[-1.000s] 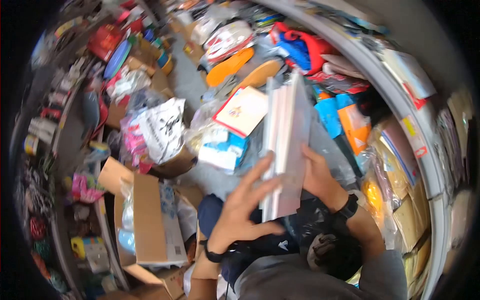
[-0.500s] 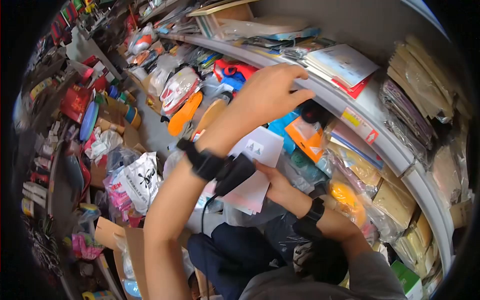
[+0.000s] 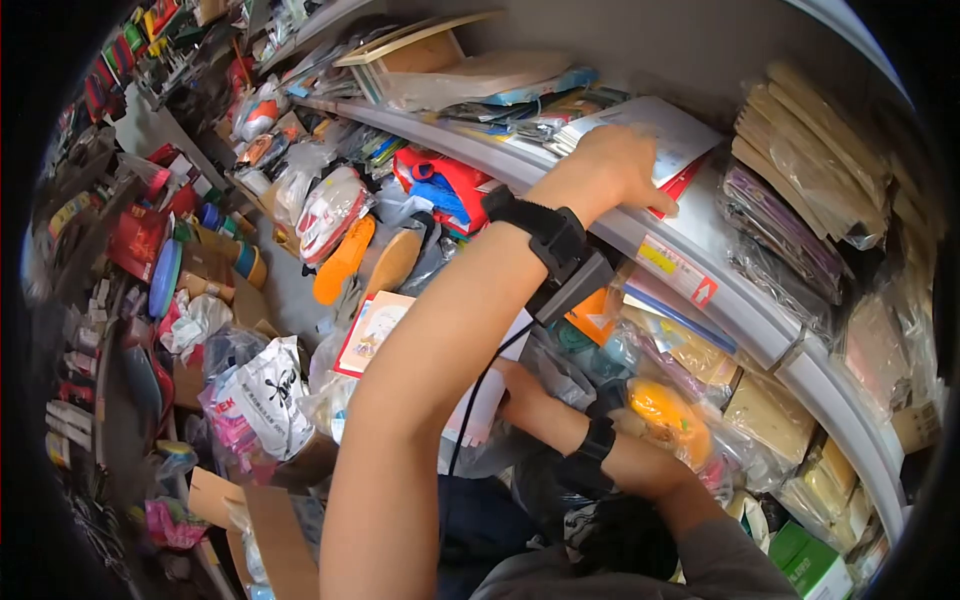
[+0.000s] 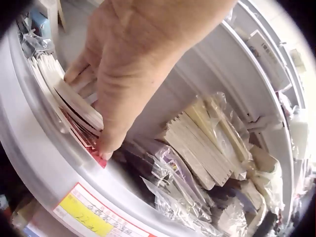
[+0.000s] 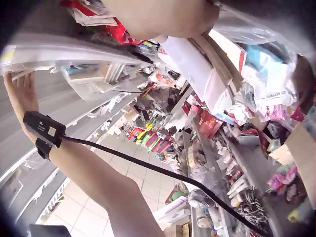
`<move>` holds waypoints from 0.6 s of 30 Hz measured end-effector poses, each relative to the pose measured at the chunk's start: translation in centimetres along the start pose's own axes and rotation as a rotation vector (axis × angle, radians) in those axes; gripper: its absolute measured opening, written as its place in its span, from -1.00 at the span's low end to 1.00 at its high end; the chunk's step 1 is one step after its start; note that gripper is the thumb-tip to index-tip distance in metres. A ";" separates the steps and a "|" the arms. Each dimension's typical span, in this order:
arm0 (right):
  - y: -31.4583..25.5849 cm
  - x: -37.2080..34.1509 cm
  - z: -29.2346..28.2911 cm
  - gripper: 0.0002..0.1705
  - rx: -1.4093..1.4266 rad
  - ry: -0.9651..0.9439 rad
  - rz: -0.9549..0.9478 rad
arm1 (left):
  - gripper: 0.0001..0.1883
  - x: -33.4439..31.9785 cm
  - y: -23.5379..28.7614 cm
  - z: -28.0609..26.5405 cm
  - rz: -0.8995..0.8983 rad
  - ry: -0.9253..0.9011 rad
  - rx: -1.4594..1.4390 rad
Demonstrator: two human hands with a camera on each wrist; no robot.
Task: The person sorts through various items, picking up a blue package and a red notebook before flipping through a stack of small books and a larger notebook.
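While the left hand (image 3: 612, 170) hangs in mid-air half a second ago, it now lies on a paper stack (image 3: 685, 140) between one and two o'clock in the head view, and the work, to judge by this, now spans both the shelf (image 3: 740, 305) and the lap. At five o'clock the right hand (image 3: 530, 402) grips white sheets (image 3: 487, 405), smooth and flat, partly hidden behind the left forearm (image 3: 425, 370). A limp white plastic bag (image 3: 268, 395), printed in black, slumps at eight o'clock; a stiff cardboard box (image 3: 285, 540) gapes at seven.

From the left wrist, the grasp shows closer: the thumb presses a red corner (image 4: 100, 160) of the stack, the other fingers bend over its far side, their tips partly hidden. Thin pale layers fan apart at nine o'clock. Tan bundles (image 4: 197, 148) at four o'clock, straight-sided and layered, sit near crinkled clear film (image 4: 175, 210); at seven, a red-bordered paper label (image 4: 84, 217) lies flat on the shelf's grey, curved lip.

From the right wrist, the right hand looms at twelve o'clock, its fingertips out of clear sight, the white sheets angled beneath it at one. A black rubbery cable (image 5: 163, 170) swings from the left wrist toward five o'clock.
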State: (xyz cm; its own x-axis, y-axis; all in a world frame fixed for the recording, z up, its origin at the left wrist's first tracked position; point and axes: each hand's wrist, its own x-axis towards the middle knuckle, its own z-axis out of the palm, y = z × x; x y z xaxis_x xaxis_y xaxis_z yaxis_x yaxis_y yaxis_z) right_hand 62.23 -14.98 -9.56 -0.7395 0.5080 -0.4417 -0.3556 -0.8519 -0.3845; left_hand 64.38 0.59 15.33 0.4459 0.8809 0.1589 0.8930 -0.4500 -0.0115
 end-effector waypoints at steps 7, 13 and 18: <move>0.1 -1.4 0.9 -0.58 -0.004 -0.053 -0.049 | -0.43 1.4 1.1 0.7 0.106 -0.023 0.207; -0.1 -1.7 1.0 -0.60 -0.031 -0.126 -0.038 | -0.48 0.7 1.5 0.9 0.059 0.072 0.217; -0.4 -1.9 1.9 -0.60 -0.003 0.005 0.002 | -0.41 -0.2 -1.4 -0.3 -0.219 0.286 -0.266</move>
State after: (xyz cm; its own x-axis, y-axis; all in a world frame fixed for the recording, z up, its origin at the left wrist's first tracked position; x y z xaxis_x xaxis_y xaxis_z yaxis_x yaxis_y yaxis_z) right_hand 62.71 -15.91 -7.03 -0.7372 0.5068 -0.4468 -0.3522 -0.8526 -0.3861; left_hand 63.07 0.99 15.64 0.1799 0.9004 0.3961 0.9008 -0.3125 0.3014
